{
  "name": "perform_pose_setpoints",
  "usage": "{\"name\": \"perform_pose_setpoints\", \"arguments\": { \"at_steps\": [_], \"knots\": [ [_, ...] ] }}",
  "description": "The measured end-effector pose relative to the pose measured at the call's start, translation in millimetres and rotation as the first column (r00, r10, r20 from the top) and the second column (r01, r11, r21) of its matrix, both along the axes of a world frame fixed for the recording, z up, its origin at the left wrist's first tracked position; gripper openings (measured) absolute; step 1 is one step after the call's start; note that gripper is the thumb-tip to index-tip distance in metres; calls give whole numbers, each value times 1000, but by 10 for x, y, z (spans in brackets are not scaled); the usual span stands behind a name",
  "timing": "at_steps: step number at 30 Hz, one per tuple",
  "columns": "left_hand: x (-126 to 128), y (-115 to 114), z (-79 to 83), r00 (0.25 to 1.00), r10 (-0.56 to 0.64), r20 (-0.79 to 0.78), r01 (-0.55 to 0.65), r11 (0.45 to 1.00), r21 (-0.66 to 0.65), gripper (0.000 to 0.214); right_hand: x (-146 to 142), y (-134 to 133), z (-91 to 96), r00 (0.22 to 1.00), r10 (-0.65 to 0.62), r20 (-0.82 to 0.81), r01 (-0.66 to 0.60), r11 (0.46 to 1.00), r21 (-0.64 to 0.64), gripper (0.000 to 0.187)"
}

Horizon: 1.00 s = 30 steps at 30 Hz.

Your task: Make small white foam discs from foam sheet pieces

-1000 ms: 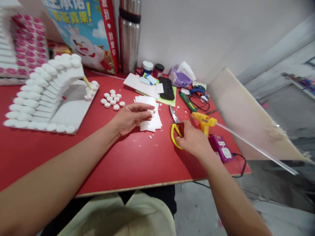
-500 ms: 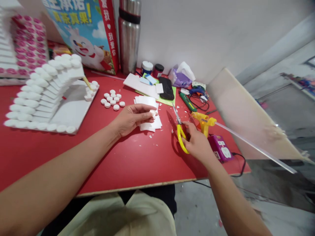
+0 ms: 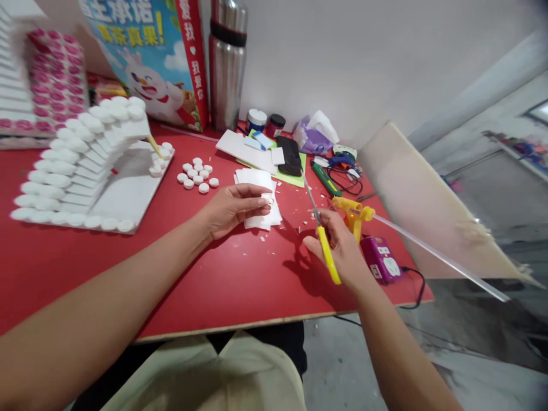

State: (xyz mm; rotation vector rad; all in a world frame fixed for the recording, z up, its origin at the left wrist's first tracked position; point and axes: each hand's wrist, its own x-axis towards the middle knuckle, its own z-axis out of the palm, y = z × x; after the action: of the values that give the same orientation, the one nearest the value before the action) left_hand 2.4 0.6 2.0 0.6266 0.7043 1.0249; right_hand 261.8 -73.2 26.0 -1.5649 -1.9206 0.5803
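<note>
My left hand (image 3: 233,210) is closed in a pinch on a small white piece (image 3: 269,200), largely covered by the fingers. Under it lies a stack of white sheets (image 3: 256,178). Yellow-handled scissors (image 3: 329,257) are held in my right hand (image 3: 342,245), blades pointing away from me, thumb apart from the handle. Left of the sheets is a loose group of round white pieces (image 3: 198,171). Farther left stands a white stepped model (image 3: 89,165) edged with similar round pieces.
Right of the scissors, a yellow glue gun (image 3: 353,211) with a long clear stick stands by a purple power box (image 3: 381,260). A green tool (image 3: 325,178), a black case (image 3: 290,155) and a tissue pack (image 3: 317,137) lie behind. A steel bottle (image 3: 228,74) stands at the wall.
My right hand has turned the scissors, their handles swinging right and toward me, and its thumb has come away from the handle. My left hand stays almost in place with the white piece.
</note>
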Motion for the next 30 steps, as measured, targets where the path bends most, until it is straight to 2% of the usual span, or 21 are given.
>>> {"name": "perform_pose_setpoints", "arguments": {
  "at_steps": [5,11,22,30],
  "knots": [
    [-9,16,-15,999,-2,44,4,999,-45,15,-147,-46,-12,989,60,137,-63,998,19,69],
    [0,17,0,999,13,41,-10,997,-77,15,-318,0,-74,942,100,320,-144,983,117,70],
    [31,-3,-63,997,-52,58,50,998,44,21,-484,63,-97,936,53,349,-91,992,92,74],
    [24,-2,-50,999,-40,18,39,998,39,18,-507,64,-104,890,35,455,-67,996,55,75]
  ]
}}
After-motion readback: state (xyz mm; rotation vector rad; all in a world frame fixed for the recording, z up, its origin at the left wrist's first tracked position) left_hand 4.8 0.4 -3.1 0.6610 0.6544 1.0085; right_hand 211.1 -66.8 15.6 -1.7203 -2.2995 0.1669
